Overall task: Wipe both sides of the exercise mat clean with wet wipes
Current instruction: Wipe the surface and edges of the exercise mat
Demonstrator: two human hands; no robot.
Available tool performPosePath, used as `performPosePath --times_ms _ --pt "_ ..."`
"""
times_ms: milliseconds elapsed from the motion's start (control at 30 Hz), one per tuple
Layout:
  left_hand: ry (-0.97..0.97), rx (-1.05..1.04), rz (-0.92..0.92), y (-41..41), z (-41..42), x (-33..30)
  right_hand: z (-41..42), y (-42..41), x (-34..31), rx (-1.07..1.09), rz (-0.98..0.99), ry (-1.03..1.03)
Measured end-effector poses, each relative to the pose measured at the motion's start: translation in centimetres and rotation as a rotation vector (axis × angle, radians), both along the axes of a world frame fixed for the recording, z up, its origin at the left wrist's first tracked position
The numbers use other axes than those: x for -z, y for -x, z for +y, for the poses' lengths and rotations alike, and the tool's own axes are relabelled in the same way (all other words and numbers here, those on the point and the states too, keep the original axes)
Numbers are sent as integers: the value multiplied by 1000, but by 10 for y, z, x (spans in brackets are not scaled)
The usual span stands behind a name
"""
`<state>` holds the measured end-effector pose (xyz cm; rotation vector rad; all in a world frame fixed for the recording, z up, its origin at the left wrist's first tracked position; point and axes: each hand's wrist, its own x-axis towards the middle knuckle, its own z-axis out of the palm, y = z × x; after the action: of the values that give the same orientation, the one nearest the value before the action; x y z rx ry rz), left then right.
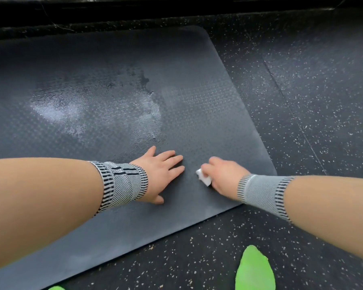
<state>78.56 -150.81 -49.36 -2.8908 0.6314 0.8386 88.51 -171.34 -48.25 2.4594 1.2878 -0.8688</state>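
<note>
The exercise mat (197,84) lies flat on the speckled floor (312,91), filling the left and centre of the frame, its rounded end toward the right. A wet sheen (88,101) shows at centre left, while the patch near the right end looks dry. The left hand (159,174) rests flat on the mat at lower centre, fingers straight, grasping nothing. Just to its right, the right hand (222,174) has its grip curled round a folded white wet wipe (203,177), pressing it to the mat. To do this well, I judge the left should pin the mat while the wipe travels in overlapping strokes out to the right edge, then the mat is flipped for the underside
</note>
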Motion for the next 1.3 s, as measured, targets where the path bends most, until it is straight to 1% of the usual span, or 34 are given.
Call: performPosePath --times_ms 67,133,167,233,333,367,433,500,600,700,767,933,1000,1067,1133,1167,1200,1233,1267,1300 --pt "-6 23 11 1 -1 -1 -19 -8 -5 146 -65 31" --pt "-8 43 24 1 -5 -2 -27 5 -6 290 -62 23" --pt "-9 52 31 1 -7 -3 -27 18 -7 316 -35 13" --pt "-10 71 49 0 -13 -5 -21 49 -5 236 71 -20" --pt "-26 116 78 -1 -22 -8 -14 81 -8 -45 242 31" --pt "-33 129 85 -1 -25 -8 -17 79 -9 -106 252 61" --pt "-51 145 92 -2 -27 -9 -30 59 -12 -113 180 124" --pt "-69 147 96 -3 -24 -9 -49 33 -17 -4 71 204" --pt "-84 151 104 -6 -19 -9 -73 10 -25 255 -55 284" --pt "-90 152 104 -8 -18 -10 -70 20 -19 415 -70 252" --pt "-88 138 98 -9 -17 -11 -55 36 -12 440 -31 220" --pt "-101 69 71 -9 -1 -11 -33 53 -12 356 31 152" --pt "-124 34 66 -9 10 -11 -28 59 -17 290 77 112" --pt "-152 -7 68 -8 21 -13 -16 74 -20 113 165 43" --pt "-180 -51 74 -7 31 -14 3 88 -20 -145 252 13" --pt "-196 -71 77 -6 36 -15 14 89 -19 -276 263 24" --pt "-209 -90 82 -5 40 -16 24 84 -18 -383 247 41" --pt "-220 -107 85 -5 43 -16 34 74 -17 -442 203 54" --pt "-228 -122 87 -4 46 -16 42 59 -15 -449 140 59" --pt "-232 -136 88 -3 50 -16 50 42 -14 -411 68 56"
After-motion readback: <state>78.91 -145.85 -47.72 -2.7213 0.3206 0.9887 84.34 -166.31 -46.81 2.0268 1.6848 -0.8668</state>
